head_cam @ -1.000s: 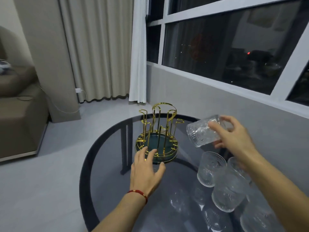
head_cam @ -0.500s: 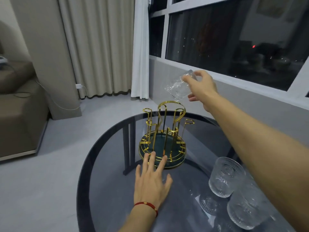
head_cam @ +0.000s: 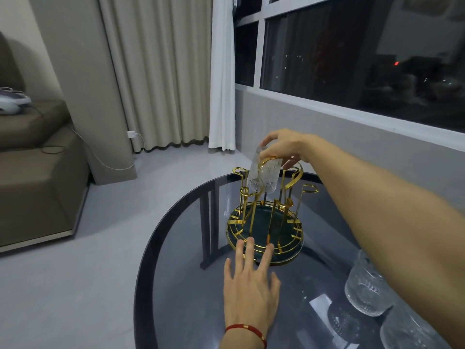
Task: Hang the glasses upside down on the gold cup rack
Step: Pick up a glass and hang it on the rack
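Note:
The gold cup rack (head_cam: 268, 222) with a dark green base stands on the round dark glass table (head_cam: 176, 260). My right hand (head_cam: 284, 146) grips a clear textured glass (head_cam: 263, 175) by its base, mouth down, over a back prong of the rack, slightly tilted. Whether the prong is inside the glass is unclear. My left hand (head_cam: 250, 285) lies flat on the table, fingers spread, fingertips touching the rack's front rim. Two more textured glasses (head_cam: 364, 290) stand at the right near edge, partly hidden by my right forearm.
A window ledge and wall run close behind the table on the right. Curtains hang at the back. A brown sofa (head_cam: 35, 172) stands on the left across bare grey floor, with a white charger cable along the wall.
My right hand has brought the glass down from above the rack and turned it mouth down onto the prongs. My left hand slid forward to touch the rack's base.

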Available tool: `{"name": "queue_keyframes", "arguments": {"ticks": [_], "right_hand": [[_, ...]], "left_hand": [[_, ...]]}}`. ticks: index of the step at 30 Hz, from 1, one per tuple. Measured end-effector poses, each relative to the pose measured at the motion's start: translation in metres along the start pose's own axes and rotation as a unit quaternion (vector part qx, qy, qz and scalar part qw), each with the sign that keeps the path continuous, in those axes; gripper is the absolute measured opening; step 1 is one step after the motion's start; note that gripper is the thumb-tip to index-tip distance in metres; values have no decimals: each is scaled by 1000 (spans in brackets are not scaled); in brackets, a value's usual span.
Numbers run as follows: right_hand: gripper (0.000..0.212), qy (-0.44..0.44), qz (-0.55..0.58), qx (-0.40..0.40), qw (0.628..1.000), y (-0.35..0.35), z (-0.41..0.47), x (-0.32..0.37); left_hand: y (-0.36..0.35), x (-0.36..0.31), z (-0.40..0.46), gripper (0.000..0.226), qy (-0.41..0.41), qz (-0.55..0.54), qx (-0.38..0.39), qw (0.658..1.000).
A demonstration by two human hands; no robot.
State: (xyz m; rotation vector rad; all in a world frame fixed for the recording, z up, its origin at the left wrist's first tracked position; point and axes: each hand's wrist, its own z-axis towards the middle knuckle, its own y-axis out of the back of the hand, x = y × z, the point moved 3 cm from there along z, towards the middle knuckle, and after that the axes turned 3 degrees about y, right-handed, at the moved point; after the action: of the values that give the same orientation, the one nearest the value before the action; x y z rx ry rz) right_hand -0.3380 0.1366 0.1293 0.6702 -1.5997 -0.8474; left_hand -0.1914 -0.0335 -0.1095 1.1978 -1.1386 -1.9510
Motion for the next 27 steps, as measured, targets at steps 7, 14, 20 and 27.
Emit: {"name": "queue_keyframes", "arguments": {"ticks": [7, 14, 20, 27], "right_hand": [[60, -59, -32, 103, 992, -6, 14, 9], [35, -20, -37, 125, 991, -8, 14, 6], [44, 54, -27, 39, 997, 5, -16, -7], [31, 136, -111, -60, 983, 30, -155, -37]], "left_hand": [[-1, -1, 0, 63, 1, 4, -7, 1000], [0, -2, -1, 62, 4, 15, 3, 1000], [8, -7, -8, 59, -2, 31, -1, 1000], [20, -14, -14, 62, -8, 52, -8, 999]]}}
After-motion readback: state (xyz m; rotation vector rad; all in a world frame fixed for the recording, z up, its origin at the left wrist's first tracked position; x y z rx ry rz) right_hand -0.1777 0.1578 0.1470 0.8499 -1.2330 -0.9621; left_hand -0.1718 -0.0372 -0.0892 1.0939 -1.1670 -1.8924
